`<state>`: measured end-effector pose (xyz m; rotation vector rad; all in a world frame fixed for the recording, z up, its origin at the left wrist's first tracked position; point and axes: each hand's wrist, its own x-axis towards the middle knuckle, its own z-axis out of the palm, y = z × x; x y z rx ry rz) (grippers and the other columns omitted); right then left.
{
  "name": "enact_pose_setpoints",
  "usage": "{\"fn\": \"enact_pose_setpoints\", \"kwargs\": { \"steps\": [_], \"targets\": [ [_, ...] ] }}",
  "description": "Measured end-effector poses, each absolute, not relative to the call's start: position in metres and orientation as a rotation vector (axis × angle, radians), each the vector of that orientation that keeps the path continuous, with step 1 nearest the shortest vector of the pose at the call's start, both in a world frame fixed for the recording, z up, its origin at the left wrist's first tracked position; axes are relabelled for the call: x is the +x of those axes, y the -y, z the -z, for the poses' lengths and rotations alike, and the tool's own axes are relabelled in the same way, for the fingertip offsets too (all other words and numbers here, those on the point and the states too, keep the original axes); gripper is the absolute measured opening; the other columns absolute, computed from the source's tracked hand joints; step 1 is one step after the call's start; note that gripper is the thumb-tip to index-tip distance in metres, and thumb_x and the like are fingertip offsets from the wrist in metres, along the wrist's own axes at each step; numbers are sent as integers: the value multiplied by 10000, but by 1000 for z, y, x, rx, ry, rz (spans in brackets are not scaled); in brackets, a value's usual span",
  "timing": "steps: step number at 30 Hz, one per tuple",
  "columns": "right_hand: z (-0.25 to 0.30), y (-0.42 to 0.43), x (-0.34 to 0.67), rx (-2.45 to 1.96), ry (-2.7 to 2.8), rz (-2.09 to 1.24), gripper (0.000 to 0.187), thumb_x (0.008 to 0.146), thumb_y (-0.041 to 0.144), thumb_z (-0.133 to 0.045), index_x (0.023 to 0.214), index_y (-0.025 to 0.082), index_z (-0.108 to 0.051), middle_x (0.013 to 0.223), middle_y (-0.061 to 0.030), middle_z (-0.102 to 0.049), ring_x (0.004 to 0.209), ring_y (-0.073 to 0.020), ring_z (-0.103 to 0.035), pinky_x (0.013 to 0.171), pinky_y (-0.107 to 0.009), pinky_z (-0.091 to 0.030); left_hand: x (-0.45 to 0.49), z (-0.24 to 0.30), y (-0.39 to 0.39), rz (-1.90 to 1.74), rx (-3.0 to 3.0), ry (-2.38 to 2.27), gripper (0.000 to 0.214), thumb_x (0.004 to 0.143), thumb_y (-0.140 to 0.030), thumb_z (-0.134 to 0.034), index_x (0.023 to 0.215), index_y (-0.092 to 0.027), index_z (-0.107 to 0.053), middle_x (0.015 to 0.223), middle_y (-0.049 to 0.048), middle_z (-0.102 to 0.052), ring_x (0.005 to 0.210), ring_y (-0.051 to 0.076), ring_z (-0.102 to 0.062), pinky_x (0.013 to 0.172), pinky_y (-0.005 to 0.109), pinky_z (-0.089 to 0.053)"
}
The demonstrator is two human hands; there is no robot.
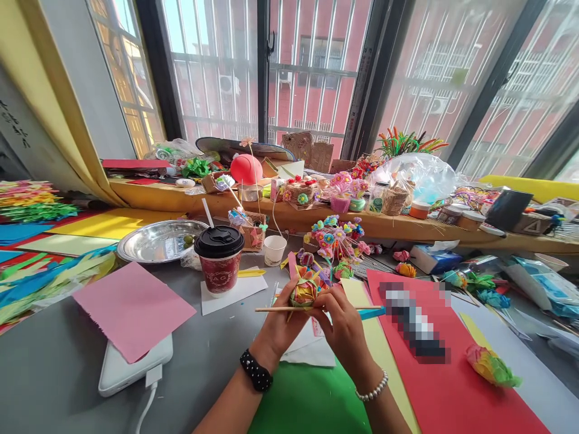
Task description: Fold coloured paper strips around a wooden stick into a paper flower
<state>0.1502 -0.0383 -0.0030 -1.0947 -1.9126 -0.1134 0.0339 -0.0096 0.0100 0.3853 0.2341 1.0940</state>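
My left hand [279, 325], with a black polka-dot band on its wrist, is closed round a layered paper flower [304, 290] in yellow, orange, pink and green. The fingers of my right hand [340, 319] are closed on a thin wooden stick [275, 309] and touch the flower's right side. The stick lies level across the flower's lower edge and comes out on both sides of my hands. A silver bead bracelet circles my right wrist. Green paper [312, 401] lies below my hands, with white sheets partly hidden behind them.
A lidded red cup [219, 265] with a straw stands left, near a metal plate [154, 256]. Pink paper [136, 307] rests over a white power bank [117, 371]. Red paper [407, 386] and a finished paper flower [492, 366] lie right. Crafts crowd the back ledge [289, 217].
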Motion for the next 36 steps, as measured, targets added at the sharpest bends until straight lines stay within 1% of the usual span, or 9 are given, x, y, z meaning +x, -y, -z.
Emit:
{"fn": "enact_pose_setpoints", "kwargs": {
  "steps": [6,11,15,18,21,24,29,33,36],
  "targets": [
    [0,39,148,-1106,1906,183,170,838,268,-423,733,167,-511,697,-48,-531,644,-154,-495,551,-261,-414,35,-10,10,-1058,420,-244,240,811,-226,-415,969,-118,-560,849,66,-640,806,151,-600,776,264,-462],
    [-1,40,148,-1060,1876,48,126,821,254,-460,747,179,-530,711,-34,-535,658,-138,-506,572,-249,-425,33,-11,9,-1132,432,-303,205,817,-199,-413,917,-115,-571,833,71,-633,761,138,-604,729,248,-486],
    [-5,42,152,-1026,1794,-93,104,814,238,-471,744,187,-530,715,-23,-535,648,-125,-515,575,-239,-436,31,-16,7,-1185,298,-403,173,812,-158,-419,881,-106,-568,759,58,-632,692,120,-608,705,241,-497],
    [-10,44,157,-1070,1694,-111,108,812,237,-469,739,183,-526,715,-25,-534,643,-124,-516,560,-233,-437,30,-18,6,-1192,251,-427,168,810,-146,-420,894,-124,-564,716,39,-632,656,121,-611,697,271,-503],
    [-12,44,162,-1124,1660,-84,116,812,244,-465,741,184,-534,714,-28,-537,652,-129,-517,562,-235,-436,29,-17,6,-1191,297,-467,170,810,-134,-414,874,-125,-571,739,42,-641,685,132,-616,696,287,-504],
    [-12,43,166,-1167,1656,-41,129,810,262,-465,751,188,-553,723,-30,-547,667,-137,-519,569,-242,-429,27,-17,7,-1162,370,-496,144,801,-161,-448,851,-120,-577,782,50,-645,722,141,-617,687,276,-505],
    [-11,41,170,-1164,1758,-36,112,745,301,-564,774,193,-577,746,-30,-564,701,-151,-530,594,-247,-428,23,-19,8,-1129,432,-474,137,785,-208,-491,851,-124,-577,740,31,-639,688,133,-620,663,257,-509],
    [-8,39,169,-1160,1812,-38,99,788,247,-504,749,191,-575,728,-28,-568,701,-150,-540,620,-253,-431,23,-17,7,-1084,465,-405,188,791,-260,-485,875,-115,-568,771,56,-651,720,145,-623,709,262,-498],
    [-6,38,169,-1214,1769,-37,141,805,253,-473,724,180,-563,698,-27,-561,642,-142,-532,573,-243,-422,22,-17,7,-1055,474,-404,275,793,-317,-473,965,-114,-544,850,82,-651,791,167,-615,781,304,-472]
  ]
}}
